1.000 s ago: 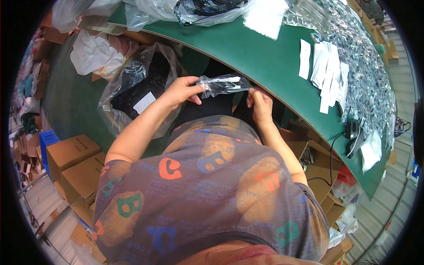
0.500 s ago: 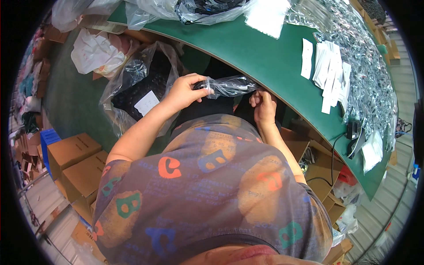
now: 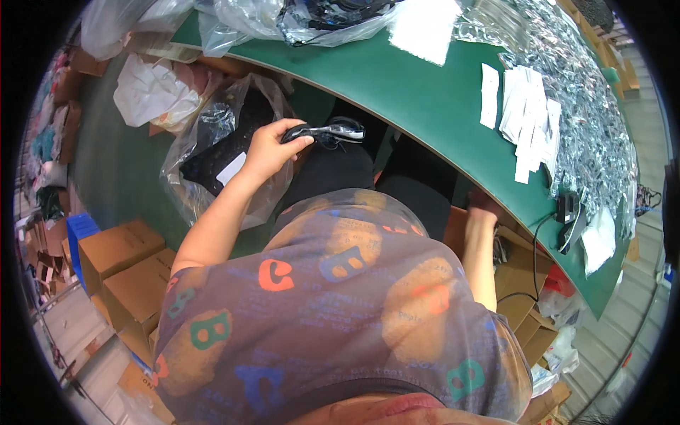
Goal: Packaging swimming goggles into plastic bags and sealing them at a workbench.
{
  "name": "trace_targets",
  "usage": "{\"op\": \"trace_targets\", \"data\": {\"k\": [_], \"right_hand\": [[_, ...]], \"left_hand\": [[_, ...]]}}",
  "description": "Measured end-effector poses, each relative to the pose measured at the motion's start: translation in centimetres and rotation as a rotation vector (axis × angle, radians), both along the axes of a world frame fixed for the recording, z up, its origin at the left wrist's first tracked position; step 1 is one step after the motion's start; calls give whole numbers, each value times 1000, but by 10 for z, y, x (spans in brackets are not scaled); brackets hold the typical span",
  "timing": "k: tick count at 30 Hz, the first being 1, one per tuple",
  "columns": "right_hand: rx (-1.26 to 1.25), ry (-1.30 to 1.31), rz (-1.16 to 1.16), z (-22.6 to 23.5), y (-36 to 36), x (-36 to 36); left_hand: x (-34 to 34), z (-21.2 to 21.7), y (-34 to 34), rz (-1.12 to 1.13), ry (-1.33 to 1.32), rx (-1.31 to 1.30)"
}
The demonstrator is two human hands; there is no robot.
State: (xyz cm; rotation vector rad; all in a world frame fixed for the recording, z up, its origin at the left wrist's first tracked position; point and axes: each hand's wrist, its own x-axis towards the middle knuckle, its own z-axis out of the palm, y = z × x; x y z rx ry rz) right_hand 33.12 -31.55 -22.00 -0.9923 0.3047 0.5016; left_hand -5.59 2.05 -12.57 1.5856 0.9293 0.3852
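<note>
My left hand (image 3: 273,147) is closed, thumb and fingers pinching one end of a coiled black cable (image 3: 346,132). The bundle lies level above my lap, with a shiny strip along its middle. My right hand (image 3: 484,203) is down at the right, partly under the table's edge; its fingers are hidden and blurred. Beside my left arm, a large clear plastic bag (image 3: 185,202) holds black items and a white paper label (image 3: 231,168).
The green table (image 3: 340,74) curves across in front of me. On it lie white paper strips (image 3: 528,117), a heap of clear-wrapped packets (image 3: 591,106) and a bag with black cables (image 3: 333,18). Cardboard boxes (image 3: 138,287) stand at left; an open carton (image 3: 520,265) is under the table.
My right hand has left the bundle and moved right, under the table's edge. The clear plastic that stretched between both hands no longer shows there. My left hand has shifted slightly left with the cable.
</note>
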Motion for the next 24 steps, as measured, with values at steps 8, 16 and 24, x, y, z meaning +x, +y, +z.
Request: {"op": "trace_targets", "data": {"k": [8, 16, 24], "right_hand": [[-110, 426, 358, -21, -2, -34], [-189, -189, 1379, 117, 143, -185], [33, 505, 1085, 105, 182, -208]], "left_hand": [[18, 4, -36, 47, -84, 208], [53, 29, -67, -34, -45, 744], [27, 14, -86, -102, 79, 873]]}}
